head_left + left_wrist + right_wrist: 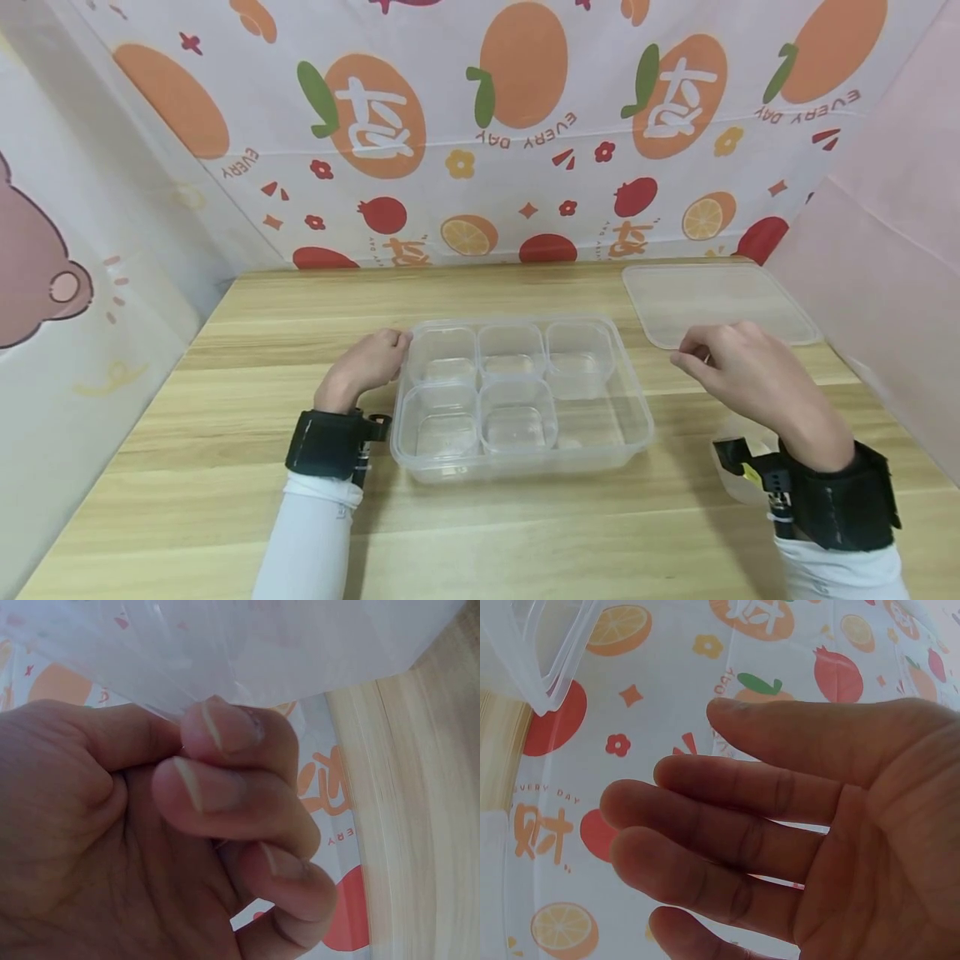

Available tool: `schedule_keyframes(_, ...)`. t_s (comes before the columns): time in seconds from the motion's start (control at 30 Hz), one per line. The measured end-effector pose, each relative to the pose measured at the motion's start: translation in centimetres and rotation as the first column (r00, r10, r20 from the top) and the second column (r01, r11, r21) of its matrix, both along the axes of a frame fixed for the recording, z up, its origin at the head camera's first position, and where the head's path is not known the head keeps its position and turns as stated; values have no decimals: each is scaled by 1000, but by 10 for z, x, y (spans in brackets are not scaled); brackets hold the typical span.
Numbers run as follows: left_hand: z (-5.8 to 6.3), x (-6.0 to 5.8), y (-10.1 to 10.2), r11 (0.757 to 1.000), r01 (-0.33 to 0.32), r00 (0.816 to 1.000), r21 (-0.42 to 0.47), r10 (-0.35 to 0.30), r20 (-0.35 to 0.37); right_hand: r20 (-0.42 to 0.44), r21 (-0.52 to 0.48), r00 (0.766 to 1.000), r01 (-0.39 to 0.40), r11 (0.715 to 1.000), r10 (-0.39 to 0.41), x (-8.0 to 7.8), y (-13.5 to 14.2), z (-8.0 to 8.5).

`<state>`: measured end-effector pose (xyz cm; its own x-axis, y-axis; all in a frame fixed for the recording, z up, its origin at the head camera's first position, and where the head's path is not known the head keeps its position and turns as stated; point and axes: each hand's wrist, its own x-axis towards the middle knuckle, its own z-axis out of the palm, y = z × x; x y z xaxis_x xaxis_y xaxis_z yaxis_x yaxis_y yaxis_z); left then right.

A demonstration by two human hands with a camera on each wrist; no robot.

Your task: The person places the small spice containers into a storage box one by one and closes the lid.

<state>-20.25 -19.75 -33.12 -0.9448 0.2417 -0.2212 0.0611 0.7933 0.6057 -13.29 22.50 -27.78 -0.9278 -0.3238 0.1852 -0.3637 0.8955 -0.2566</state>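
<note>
A clear plastic box (pixel 636 417) sits on the wooden table, holding several small square clear cups (pixel 517 417) in two rows. The front right part of the box has no cup in it. My left hand (pixel 367 367) pinches the box's left rim; in the left wrist view its curled fingers meet the thumb at the box wall (pixel 262 652). My right hand (pixel 765 383) hovers right of the box, fingers loosely bent and holding nothing, as its bare palm (pixel 870 847) shows in the right wrist view. Below the right wrist stands another clear cup (pixel 738 482), partly hidden.
A flat translucent lid (pixel 716 296) lies at the back right of the table (pixel 225 467). Behind the table hangs a fruit-print cloth (pixel 525 183); a pale pink cloth (pixel 885 275) borders the right side. Each wrist wears a black strap with a camera.
</note>
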Motion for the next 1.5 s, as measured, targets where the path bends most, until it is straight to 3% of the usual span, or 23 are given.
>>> schedule_keyframes(0.7,-1,-1,0,1000,-12,1000,-15,12,0,-21,-12,998,55,998,-56,11,27,-10)
schedule_keyframes(1.23,1,1,-2,1000,-20,1000,-8,20,1,-32,24,993,115,993,-114,17,51,-7)
schedule_keyframes(1.5,0,0,-2,1000,-20,1000,-8,20,1,56,68,981,184,981,-187,18,66,-8)
